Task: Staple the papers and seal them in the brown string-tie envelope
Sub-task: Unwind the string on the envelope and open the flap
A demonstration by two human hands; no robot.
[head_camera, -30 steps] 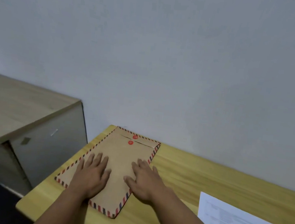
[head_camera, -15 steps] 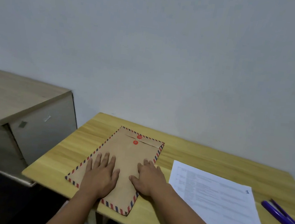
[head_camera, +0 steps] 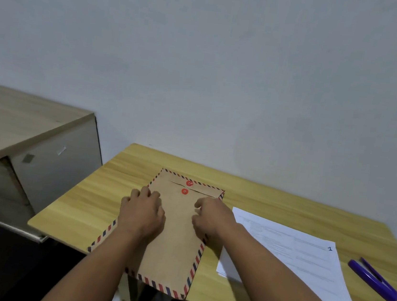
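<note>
- The brown envelope (head_camera: 177, 235) lies flat on the wooden table (head_camera: 274, 199), flap end towards the wall and its near end reaching the table's front edge.
- Both of the person's hands rest on it. The left hand (head_camera: 144, 210) lies palm down near the left border with fingers curled at the edge. The right hand (head_camera: 213, 217) lies near the right border, fingers bent on the paper. Neither grips anything.
- The two red discs (head_camera: 187, 187) of the string tie sit close together at the flap, just beyond the fingertips; the string itself is too small to make out.
- The papers (head_camera: 292, 257) lie just right of the envelope, printed side up, not inside it. Whether they are stapled cannot be told.
- A purple stapler (head_camera: 374, 280) lies further right, near the papers' edge, untouched.
- The step in hand looks like an early one: steadying or opening the envelope.
- The next move probably calls for fingertips at the red discs to free the flap, or a reach right for the stapler.
</note>
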